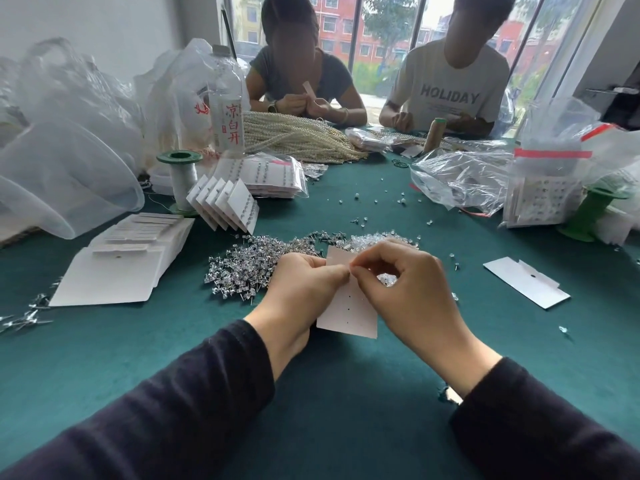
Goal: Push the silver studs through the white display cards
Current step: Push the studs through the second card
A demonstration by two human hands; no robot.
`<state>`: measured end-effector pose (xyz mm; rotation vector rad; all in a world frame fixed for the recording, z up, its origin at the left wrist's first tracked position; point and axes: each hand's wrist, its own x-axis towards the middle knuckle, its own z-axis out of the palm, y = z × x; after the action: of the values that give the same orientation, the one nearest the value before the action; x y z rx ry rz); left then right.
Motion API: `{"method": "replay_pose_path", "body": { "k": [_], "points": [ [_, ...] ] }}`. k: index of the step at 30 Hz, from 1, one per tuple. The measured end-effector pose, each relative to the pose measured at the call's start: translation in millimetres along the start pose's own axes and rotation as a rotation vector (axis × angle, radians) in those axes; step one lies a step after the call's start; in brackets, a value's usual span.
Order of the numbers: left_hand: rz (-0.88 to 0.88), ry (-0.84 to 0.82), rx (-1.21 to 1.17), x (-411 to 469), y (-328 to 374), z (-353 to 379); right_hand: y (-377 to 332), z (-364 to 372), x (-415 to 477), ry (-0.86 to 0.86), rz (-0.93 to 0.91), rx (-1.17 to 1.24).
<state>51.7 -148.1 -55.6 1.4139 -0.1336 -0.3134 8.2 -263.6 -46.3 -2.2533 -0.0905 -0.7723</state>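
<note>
Pinching white display card (349,313) edge, left hand (304,285); right hand (408,282) pinching its top.

Green-clothed table (346,393), white wall (104,26), daylit windows (391,36).

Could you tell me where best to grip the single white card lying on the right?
Pinch the lone card at its folded flap on the far edge, coming from the right; it lies flat on the cloth, so that flap is probably its only raised lip.
</note>
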Motion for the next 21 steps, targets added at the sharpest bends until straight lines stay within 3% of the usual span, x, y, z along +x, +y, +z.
{"method": "replay_pose_path", "body": {
  "k": [17,21],
  "points": [
    [0.077,0.031,0.133,1.4,-5.7,1.4,9.1,4.1,-2.6,-0.115,0.052,-0.058],
    [0.066,0.021,0.161,-1.1,-2.1,3.2,8.8,5.6,-3.6,-0.078,0.019,-0.107]
  ]
}}
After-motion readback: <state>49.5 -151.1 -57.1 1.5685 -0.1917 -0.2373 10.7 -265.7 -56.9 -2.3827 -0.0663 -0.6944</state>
